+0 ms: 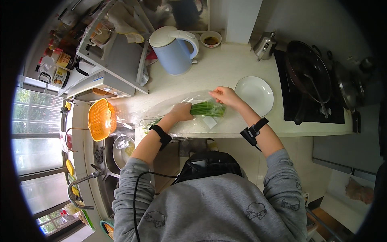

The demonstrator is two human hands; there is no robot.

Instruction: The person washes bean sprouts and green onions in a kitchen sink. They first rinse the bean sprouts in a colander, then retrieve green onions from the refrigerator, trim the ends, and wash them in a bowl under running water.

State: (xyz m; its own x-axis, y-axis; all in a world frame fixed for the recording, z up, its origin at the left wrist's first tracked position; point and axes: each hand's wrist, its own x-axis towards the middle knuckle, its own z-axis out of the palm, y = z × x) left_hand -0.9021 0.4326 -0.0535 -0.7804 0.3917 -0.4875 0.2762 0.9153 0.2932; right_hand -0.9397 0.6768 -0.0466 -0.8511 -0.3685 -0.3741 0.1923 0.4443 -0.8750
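Observation:
A bunch of long green stalks [207, 109], which look like scallions or garlic chives, lies in a clear plastic bag [193, 96] on the pale countertop. My left hand [182, 112] is closed around the middle of the bunch, and the thin leaf ends stick out to its left. With the fingertips of my right hand [223, 95] I pinch the edge of the bag above the thicker ends. A small white label is on the bag's lower side. Just right of my right hand sits a white plate [254, 96].
A blue electric kettle [175, 54] and a small bowl [210, 39] stand at the back. On the right are a moka pot [265, 46] and a wok [308, 72] on the black cooktop [329, 116]. An orange basket [102, 119] is beside the sink [110, 184] on the left.

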